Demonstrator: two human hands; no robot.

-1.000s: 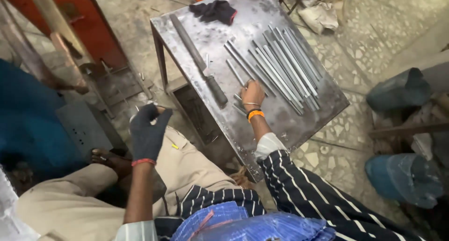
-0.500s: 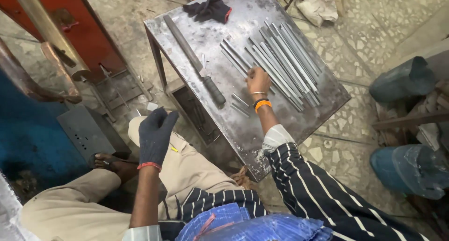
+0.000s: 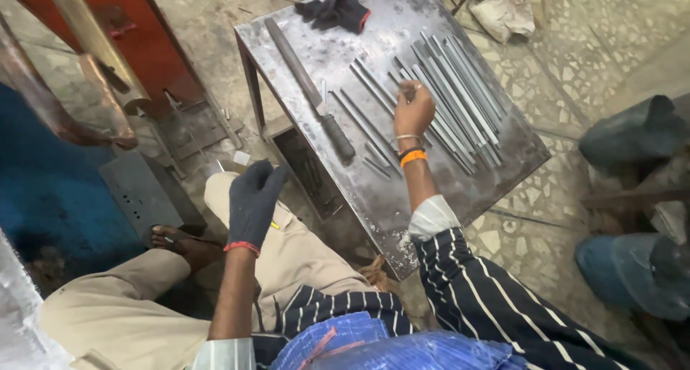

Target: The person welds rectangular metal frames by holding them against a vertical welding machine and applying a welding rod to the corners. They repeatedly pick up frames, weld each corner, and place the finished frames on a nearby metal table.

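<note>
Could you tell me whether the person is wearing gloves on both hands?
No, only the left hand wears a dark glove; the right hand is bare.

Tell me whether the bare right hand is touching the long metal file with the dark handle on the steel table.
Apart. The head view shows the right hand on the thin metal rods, with bare steel table between it and the file.

- Your left hand (image 3: 253,201) wears a dark knitted work glove with a red cuff.
- Your right hand (image 3: 413,113) is bare, with a metal bangle, dark band and orange band at the wrist.
- Your right sleeve is navy with white stripes and a pale turned-back cuff; your trousers are beige.
</note>
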